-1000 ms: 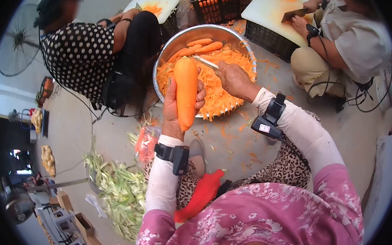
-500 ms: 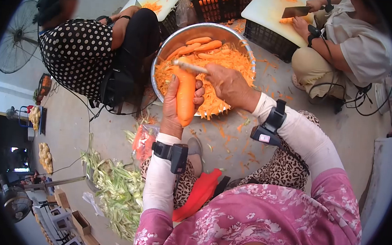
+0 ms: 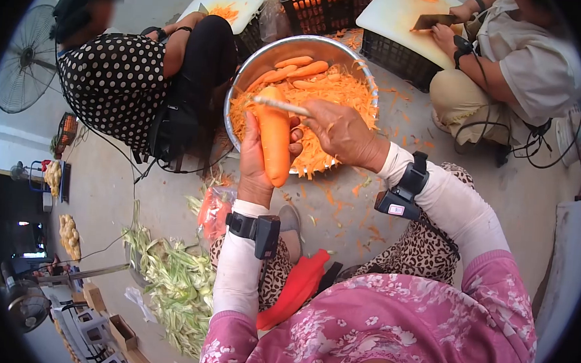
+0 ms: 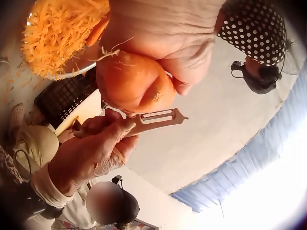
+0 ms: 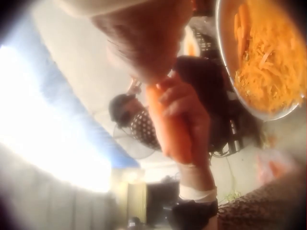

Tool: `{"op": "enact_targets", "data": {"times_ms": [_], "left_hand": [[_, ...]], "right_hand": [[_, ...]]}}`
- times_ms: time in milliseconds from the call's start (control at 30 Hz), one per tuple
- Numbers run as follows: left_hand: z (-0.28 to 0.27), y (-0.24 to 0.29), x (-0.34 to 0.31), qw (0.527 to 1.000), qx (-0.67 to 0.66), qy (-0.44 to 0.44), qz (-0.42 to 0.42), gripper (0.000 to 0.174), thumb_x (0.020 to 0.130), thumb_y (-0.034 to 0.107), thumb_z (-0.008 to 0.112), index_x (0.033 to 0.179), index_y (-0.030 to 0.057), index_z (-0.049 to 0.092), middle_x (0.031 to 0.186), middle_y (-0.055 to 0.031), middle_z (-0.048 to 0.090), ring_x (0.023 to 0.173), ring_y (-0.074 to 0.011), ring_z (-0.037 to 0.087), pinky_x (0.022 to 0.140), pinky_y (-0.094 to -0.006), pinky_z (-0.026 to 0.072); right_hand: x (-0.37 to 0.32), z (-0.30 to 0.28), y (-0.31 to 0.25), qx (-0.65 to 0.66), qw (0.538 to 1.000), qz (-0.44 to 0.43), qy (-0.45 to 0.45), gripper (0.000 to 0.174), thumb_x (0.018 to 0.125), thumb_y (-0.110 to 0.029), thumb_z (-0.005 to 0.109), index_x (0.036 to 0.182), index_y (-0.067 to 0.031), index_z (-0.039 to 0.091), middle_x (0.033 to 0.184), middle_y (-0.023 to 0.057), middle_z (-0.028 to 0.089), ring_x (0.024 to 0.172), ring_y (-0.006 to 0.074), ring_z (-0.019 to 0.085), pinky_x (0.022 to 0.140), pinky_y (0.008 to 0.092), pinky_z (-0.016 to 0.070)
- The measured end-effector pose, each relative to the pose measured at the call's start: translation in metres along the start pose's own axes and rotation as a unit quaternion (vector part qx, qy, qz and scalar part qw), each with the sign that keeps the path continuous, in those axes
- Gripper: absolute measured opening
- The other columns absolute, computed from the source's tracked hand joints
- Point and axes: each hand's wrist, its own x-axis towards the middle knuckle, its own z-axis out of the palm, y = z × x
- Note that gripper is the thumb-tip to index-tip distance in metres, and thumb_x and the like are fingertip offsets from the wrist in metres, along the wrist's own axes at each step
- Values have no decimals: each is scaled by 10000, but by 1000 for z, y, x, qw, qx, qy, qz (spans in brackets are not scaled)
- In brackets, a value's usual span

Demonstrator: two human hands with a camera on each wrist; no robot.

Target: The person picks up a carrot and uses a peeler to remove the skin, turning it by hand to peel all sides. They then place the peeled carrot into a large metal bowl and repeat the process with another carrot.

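Observation:
My left hand (image 3: 254, 163) grips a large, thick carrot (image 3: 276, 144), its fingers wrapped round the lower half and its length pointing away from me. In my right hand (image 3: 346, 135) is a peeler (image 4: 163, 120) with a pale frame and a slotted blade. The peeler lies across the upper part of the carrot in the head view; in the left wrist view its blade is right at the carrot's surface. Beneath both hands stands a wide metal basin (image 3: 341, 53) with shredded carrot (image 3: 331, 117) and several whole peeled carrots (image 3: 304, 69).
Two people sit opposite, one at each side, at white cutting boards (image 3: 397, 18); the right one holds a cleaver (image 3: 433, 21). A black crate (image 3: 327, 11) of carrots stands behind the basin. Corn husks (image 3: 177, 288) and a plastic bag (image 3: 215, 210) lie on the floor at left.
The peeler has moved from the right of the carrot's top end to across its upper part. The carrot tilts a little differently, and my left hand keeps its grip.

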Motion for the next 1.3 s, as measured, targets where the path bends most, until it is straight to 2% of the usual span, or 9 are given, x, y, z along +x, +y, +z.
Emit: {"op": "enact_targets", "data": {"times_ms": [167,333,500,567,767,1000,1100,1167,1300], "left_hand": [[-14,0,1,992,-78,-87,-49,768,834,609,546,1326,43,378,920,-107,465,737,-171,421,564,-233,400],[0,0,-4,990,61,-126,-32,757,858,595,523,1340,34,360,909,-108,469,706,-176,443,568,-247,404],[-12,1,5,999,46,-26,1,643,911,575,435,1224,14,442,944,-133,525,766,-203,506,630,-286,462],[-11,0,5,1000,19,-23,-4,600,922,566,422,1157,17,478,938,-136,537,780,-214,529,635,-298,485],[-14,-2,2,1000,14,-21,-12,567,877,390,615,1251,9,425,998,-149,522,807,-216,492,659,-297,459],[-15,1,3,999,50,-14,-13,519,847,225,650,1251,-6,421,1013,-149,521,849,-222,504,675,-302,472],[-15,1,3,998,56,-6,-9,502,845,201,644,1242,-13,423,1011,-148,521,846,-221,506,675,-305,473],[-14,1,2,998,62,4,-4,496,844,197,644,1235,-16,426,1010,-148,522,844,-222,506,674,-308,473],[-12,1,1,999,42,10,22,411,839,175,645,1151,-35,478,987,-145,551,833,-223,534,653,-304,482]], "right_hand": [[0,4,13,-22,999,16,-26,96,861,-112,527,917,-43,492,788,172,579,726,362,602,600,438,478],[6,2,49,-64,976,198,-62,131,896,-141,541,905,-19,491,747,240,553,692,424,555,601,461,440],[11,-7,35,183,957,221,-40,145,916,-158,485,966,-42,555,709,50,573,569,165,541,505,308,411],[15,-15,23,336,869,338,-137,177,917,-172,465,1020,-64,561,732,-39,536,571,30,463,482,200,364],[13,-16,18,440,811,352,-157,207,911,-175,480,1084,-75,534,756,-35,545,557,6,439,481,154,350],[15,-10,13,366,864,312,-148,214,908,-178,487,1051,-38,561,745,-26,541,623,60,492,525,250,417],[9,-1,19,296,913,259,-104,154,902,-147,500,987,-24,538,777,61,580,677,176,571,592,324,459],[7,-3,17,75,973,188,-107,106,896,-128,513,927,-29,493,810,162,581,720,328,591,623,397,471],[-1,0,9,47,996,34,-61,132,883,-79,542,973,-4,481,781,186,546,701,358,568,610,418,451]]}}
